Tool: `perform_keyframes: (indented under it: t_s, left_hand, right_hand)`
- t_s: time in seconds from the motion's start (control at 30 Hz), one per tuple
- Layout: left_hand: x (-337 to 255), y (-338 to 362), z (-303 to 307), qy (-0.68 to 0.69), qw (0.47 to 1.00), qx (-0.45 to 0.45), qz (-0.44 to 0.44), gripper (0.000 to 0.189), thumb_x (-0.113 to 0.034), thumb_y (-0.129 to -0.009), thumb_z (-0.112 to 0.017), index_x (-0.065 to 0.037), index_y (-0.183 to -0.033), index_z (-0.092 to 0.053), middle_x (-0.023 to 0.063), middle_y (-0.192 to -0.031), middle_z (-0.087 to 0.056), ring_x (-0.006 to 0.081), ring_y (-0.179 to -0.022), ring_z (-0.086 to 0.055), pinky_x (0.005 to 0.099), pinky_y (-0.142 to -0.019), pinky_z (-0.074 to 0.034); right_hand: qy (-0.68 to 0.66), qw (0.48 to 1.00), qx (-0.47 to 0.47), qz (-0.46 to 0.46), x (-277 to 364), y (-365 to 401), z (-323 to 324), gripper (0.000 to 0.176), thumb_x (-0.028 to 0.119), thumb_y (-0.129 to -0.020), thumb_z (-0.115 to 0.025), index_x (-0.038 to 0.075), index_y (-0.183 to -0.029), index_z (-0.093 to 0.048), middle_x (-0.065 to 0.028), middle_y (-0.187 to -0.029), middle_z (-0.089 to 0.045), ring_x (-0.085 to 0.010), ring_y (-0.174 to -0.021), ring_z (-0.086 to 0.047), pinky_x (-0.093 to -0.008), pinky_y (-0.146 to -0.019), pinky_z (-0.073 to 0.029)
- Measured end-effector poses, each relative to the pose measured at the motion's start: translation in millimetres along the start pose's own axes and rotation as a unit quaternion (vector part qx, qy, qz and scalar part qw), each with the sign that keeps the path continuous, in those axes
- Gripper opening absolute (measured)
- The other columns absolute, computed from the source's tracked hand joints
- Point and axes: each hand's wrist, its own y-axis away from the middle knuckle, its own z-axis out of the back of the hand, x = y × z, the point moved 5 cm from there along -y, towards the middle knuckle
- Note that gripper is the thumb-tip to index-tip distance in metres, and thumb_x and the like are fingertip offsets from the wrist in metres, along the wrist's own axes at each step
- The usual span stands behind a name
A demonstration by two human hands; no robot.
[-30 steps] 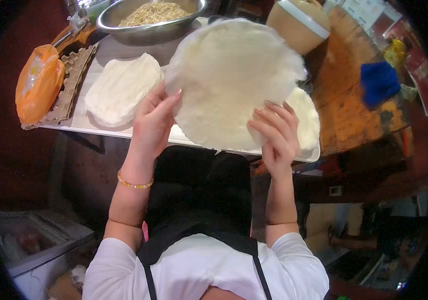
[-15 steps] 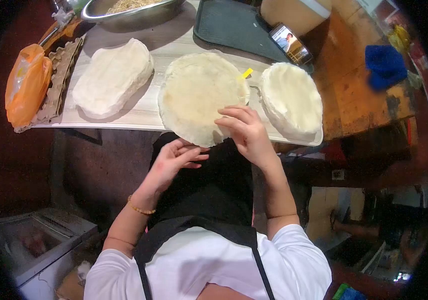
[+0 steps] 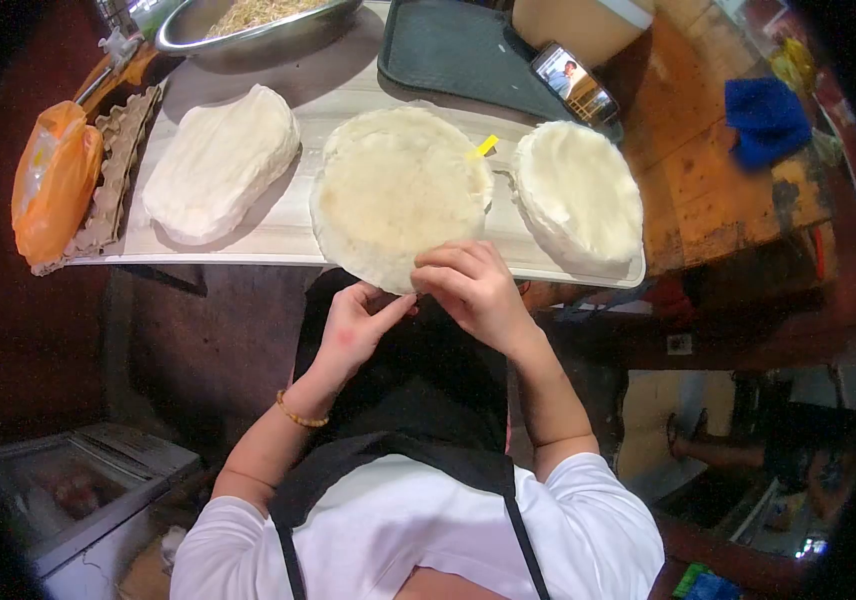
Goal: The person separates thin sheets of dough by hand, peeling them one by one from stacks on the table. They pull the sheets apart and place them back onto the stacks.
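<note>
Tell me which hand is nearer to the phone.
Right. The right hand touches the round sheet, below the phone; the left hand is lower, farther left.

Head-worn view, steeply downward, close above the wrapper stack (image 3: 398, 190).

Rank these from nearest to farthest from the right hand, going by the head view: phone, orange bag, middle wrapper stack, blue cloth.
1. middle wrapper stack, touching the right hand at its near edge.
2. phone, far side of the board, to the right.
3. blue cloth, far right.
4. orange bag, far left.
</note>
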Motion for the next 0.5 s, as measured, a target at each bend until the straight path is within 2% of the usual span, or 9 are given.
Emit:
perform_keyframes:
  t_s: [0.17,0.3,0.5]
  left_hand:
    - [-5,-2,1,-0.032,0.999,-0.012,-0.040,0.020,-0.009,-0.088,-0.068,0.006,-0.101,-0.067,0.0092,-0.090,-0.071,0.0118,-0.081,-0.066,0.0246,-0.076,-0.052]
    - [-14,2,2,-0.064,0.997,-0.026,-0.018,0.016,-0.008,-0.088,-0.067,0.006,-0.096,-0.067,0.0099,-0.088,-0.071,0.0114,-0.080,-0.066,0.0240,-0.075,-0.051]
    - [-26,8,6,-0.051,0.997,-0.023,-0.046,0.011,-0.006,-0.088,-0.066,0.005,-0.089,-0.065,0.0088,-0.084,-0.070,0.0113,-0.079,-0.065,0.0239,-0.075,-0.051]
  right_hand:
    - [0.016,1.000,0.000,0.017,4,-4,1,0.025,0.005,-0.073,-0.072,0.010,-0.097,-0.067,-0.0047,-0.101,-0.066,-0.0235,-0.095,-0.063,-0.0354,-0.081,-0.045]
    - [0.025,0.999,0.010,0.026,6,-5,3,0.025,0.005,-0.074,-0.072,0.010,-0.098,-0.067,-0.0043,-0.100,-0.067,-0.0231,-0.092,-0.063,-0.0345,-0.081,-0.045]
    - [-0.002,0.999,-0.004,0.041,10,-9,-1,0.027,0.004,-0.073,-0.073,0.009,-0.099,-0.067,-0.0043,-0.098,-0.068,-0.0223,-0.088,-0.064,-0.0346,-0.080,-0.044]
